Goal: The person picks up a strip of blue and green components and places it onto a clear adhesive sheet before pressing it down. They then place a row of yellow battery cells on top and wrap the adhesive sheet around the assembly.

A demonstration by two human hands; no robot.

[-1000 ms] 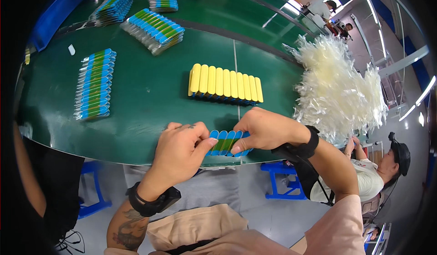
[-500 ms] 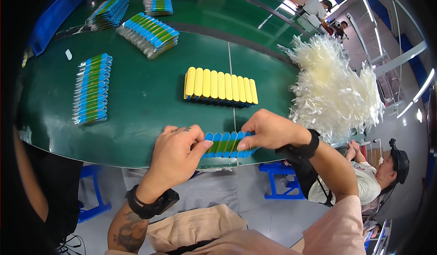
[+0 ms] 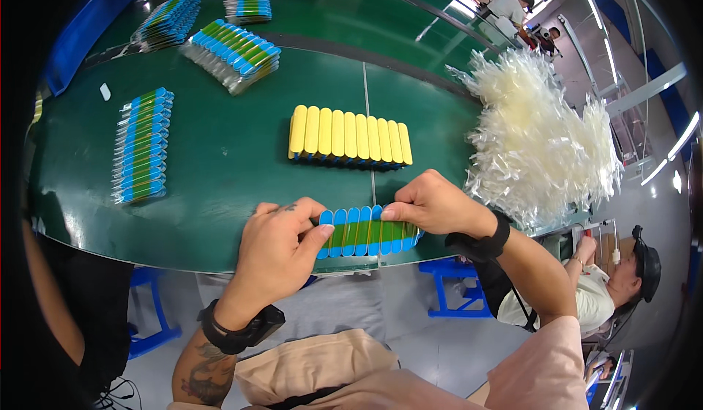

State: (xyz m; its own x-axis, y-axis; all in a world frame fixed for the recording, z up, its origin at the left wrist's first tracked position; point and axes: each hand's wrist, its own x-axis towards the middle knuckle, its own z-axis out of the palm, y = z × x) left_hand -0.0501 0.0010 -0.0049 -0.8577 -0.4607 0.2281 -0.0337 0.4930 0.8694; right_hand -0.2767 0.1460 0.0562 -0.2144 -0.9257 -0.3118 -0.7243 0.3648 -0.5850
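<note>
A row of short, round-ended nail files [image 3: 355, 232], blue with a green band across the middle, lies side by side at the table's near edge. My left hand [image 3: 274, 245] closes on the row's left end, thumb pressed against the outermost file. At the upper right of the same row, my right hand [image 3: 432, 203] pinches with thumb and forefinger. Its fingers hide the files' tops there. Just beyond both hands sits a block of nail files [image 3: 350, 135] with yellow faces up and blue showing beneath.
Bundles of blue-and-green files in clear sleeves lie at the left [image 3: 144, 146] and far left [image 3: 233, 53]. A heap of clear plastic sleeves [image 3: 542, 139] covers the table's right. Blue bin [image 3: 84, 33] at far left; blue stools [image 3: 455, 285] below; a seated co-worker [image 3: 589, 300] right.
My right thumb has shifted up to the row's top edge, uncovering more blue lower ends at the right. The co-worker's hand has moved. The view has shifted slightly.
</note>
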